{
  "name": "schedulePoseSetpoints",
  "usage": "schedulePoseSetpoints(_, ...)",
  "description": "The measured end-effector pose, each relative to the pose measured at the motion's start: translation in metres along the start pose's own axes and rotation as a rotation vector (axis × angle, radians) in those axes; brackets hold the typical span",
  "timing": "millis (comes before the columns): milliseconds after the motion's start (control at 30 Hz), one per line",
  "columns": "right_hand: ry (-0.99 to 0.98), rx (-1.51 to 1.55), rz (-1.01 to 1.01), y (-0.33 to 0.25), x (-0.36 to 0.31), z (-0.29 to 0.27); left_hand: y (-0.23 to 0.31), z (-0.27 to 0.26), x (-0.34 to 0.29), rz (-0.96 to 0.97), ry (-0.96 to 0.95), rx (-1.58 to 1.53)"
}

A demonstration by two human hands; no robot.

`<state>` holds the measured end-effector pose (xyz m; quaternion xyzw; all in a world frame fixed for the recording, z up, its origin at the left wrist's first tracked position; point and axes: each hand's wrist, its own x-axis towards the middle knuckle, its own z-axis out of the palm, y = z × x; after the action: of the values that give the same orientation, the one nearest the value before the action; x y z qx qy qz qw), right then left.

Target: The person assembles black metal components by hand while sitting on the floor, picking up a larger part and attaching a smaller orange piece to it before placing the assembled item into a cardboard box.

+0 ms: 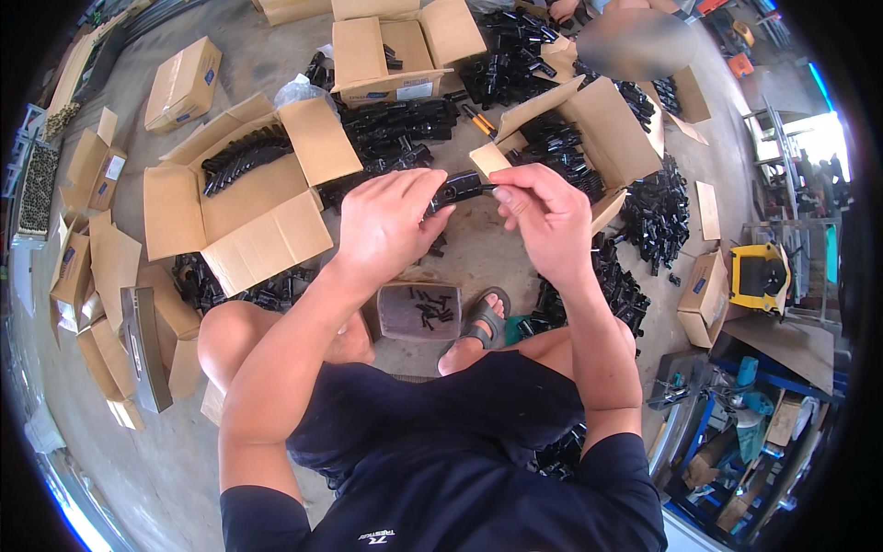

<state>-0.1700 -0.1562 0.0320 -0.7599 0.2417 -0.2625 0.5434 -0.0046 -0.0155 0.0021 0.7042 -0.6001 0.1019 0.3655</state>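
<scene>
My left hand (386, 221) is wrapped round a black tubular part (452, 190), which has a round hole in its side. The part lies nearly level, its right end sticking out past my fingers. At that end my right hand (552, 216) pinches a thin black piece (487, 187) between thumb and fingers; whether it sits inside the part I cannot tell. Below the hands, between my feet, stands a translucent plastic bin (394, 319) with several small black rod-like pieces (434, 309) in it.
Open cartons holding black parts stand at the left (262, 230) and right (621, 129), with another carton (354, 51) beyond. Heaps of black parts (395, 124) lie on the floor. Another person's hand (562, 11) shows at the top. A yellow-framed object (756, 276) stands far right.
</scene>
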Motion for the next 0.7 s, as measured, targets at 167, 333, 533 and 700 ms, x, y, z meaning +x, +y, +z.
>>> schedulePoseSetpoints(167,-0.018,-0.140,-0.165,0.000,-0.003,0.012,0.001,0.002,0.000,-0.005,-0.020,0.004)
schedulePoseSetpoints(333,0.019,-0.366,-0.502,0.008,-0.003,0.021,0.002,0.001,-0.002,-0.011,-0.035,0.016)
schedulePoseSetpoints(533,-0.008,-0.481,-0.607,0.008,0.000,0.025,0.002,0.003,-0.005,0.004,-0.051,0.007)
schedulePoseSetpoints(700,-0.036,-0.538,-0.616,0.005,0.001,0.029,0.000,0.000,-0.006,0.015,-0.032,-0.002)
